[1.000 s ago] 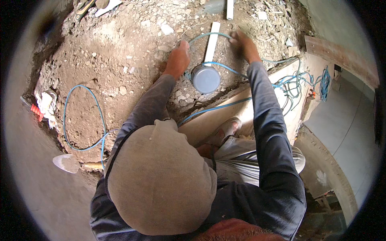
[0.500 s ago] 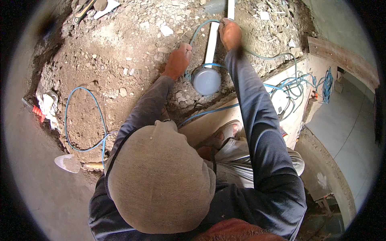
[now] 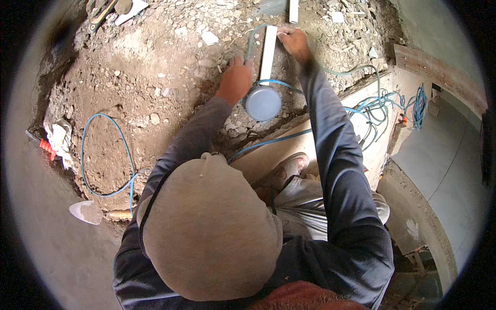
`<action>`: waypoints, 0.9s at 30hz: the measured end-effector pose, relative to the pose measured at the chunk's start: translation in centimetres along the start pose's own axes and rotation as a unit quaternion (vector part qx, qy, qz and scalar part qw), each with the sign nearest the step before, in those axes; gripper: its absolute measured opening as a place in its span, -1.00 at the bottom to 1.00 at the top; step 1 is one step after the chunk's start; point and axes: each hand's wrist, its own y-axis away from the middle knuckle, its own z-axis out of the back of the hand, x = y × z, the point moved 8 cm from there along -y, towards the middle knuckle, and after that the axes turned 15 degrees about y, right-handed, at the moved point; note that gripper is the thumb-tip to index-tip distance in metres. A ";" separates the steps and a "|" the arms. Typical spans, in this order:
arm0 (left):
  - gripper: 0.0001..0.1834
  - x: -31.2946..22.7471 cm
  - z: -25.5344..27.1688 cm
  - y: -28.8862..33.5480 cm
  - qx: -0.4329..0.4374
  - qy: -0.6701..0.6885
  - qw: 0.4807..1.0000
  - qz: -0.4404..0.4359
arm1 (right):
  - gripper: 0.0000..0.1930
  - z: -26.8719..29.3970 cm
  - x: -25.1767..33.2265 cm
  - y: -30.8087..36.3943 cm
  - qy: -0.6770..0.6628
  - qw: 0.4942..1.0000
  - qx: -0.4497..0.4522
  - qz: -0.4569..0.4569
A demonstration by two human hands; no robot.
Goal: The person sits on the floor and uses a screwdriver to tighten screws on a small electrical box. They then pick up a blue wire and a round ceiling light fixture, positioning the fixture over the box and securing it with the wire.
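Over at eight o'clock I saw a trowel (image 3: 90, 212), its blade pointing outward. At nine, a red-gripped tool (image 3: 47, 150) lay beside a crumpled white bundle (image 3: 64, 138). Between ten and eleven, a slim tool (image 3: 102, 17) rested near a white scrap (image 3: 132, 12). A reddish-brown plank (image 3: 439, 77) stretched along two; grey floor tiles (image 3: 439, 155) spread at three.

white bar (image 3: 268, 57): smooth plastic | blue cord (image 3: 279, 82): plastic | soil (image 3: 139, 77): rough, matt

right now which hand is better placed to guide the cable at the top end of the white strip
The right hand, I'd say: its fingertips are close to that end of the white strip, where the blue-green cable passes. The left hand sits lower in view, left of the strip.
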 end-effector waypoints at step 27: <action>-0.75 0.6 -1.2 5.0 0.050 0.074 0.992 -0.083 | -0.81 10.4 -3.9 20.4 0.468 0.860 0.164 0.116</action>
